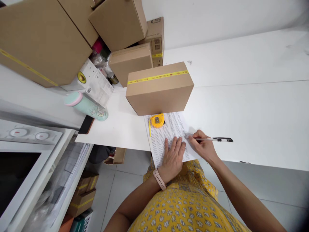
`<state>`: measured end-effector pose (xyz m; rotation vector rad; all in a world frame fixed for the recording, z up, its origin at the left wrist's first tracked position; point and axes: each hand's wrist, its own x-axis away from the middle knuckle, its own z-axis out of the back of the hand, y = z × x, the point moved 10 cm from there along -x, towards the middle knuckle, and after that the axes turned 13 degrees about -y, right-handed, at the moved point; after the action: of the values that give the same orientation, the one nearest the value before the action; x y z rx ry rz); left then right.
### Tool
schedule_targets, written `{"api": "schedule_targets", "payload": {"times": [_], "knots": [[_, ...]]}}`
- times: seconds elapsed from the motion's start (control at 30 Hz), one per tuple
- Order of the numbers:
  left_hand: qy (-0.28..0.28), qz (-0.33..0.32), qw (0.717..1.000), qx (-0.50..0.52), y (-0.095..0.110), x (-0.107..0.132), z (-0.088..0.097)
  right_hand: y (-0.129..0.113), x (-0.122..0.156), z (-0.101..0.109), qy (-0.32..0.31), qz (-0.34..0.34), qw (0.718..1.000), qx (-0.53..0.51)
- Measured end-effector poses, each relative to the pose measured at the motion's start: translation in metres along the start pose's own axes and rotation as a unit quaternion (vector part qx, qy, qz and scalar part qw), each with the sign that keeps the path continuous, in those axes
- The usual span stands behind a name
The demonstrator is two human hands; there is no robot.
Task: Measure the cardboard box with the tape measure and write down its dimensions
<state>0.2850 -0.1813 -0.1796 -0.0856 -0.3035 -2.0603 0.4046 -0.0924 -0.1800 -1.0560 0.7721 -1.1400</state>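
A printed sheet of paper (166, 132) lies at the near edge of the white table (241, 109). My left hand (172, 158) rests flat on it, fingers stretched out. My right hand (202, 146) pinches a pen (214, 139) with its tip on the sheet's right edge. A yellow tape measure (157, 120) sits on the top of the sheet. Just behind it stands a closed cardboard box (159, 87) sealed with yellow tape.
Several more cardboard boxes (48, 38) are stacked at the back left, with a mint and pink bottle (85, 105) lying beside them and a white printed pack (96, 82). A dark phone (86, 124) lies at the table edge. More boxes (83, 193) sit on the floor.
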Motion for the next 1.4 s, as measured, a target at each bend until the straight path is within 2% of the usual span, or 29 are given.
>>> {"api": "schedule_targets", "payload": {"times": [0.3,0.77,0.97,1.4], "knots": [[-0.019,0.003,1.000,0.000,0.0004,-0.0006,0.0001,-0.0013,-0.0004,-0.0017,-0.007,0.001,1.000,-0.014],[0.009,0.000,1.000,-0.012,0.0007,0.0005,0.0021,0.0002,0.0000,0.0009,0.007,0.005,1.000,-0.007],[0.001,0.001,1.000,-0.009,0.0001,-0.0001,0.0012,-0.0018,-0.0004,0.0010,0.009,0.017,1.000,-0.018],[-0.004,0.002,1.000,-0.001,0.0004,-0.0003,0.0028,0.0009,0.0008,0.0032,0.022,-0.004,1.000,-0.002]]}}
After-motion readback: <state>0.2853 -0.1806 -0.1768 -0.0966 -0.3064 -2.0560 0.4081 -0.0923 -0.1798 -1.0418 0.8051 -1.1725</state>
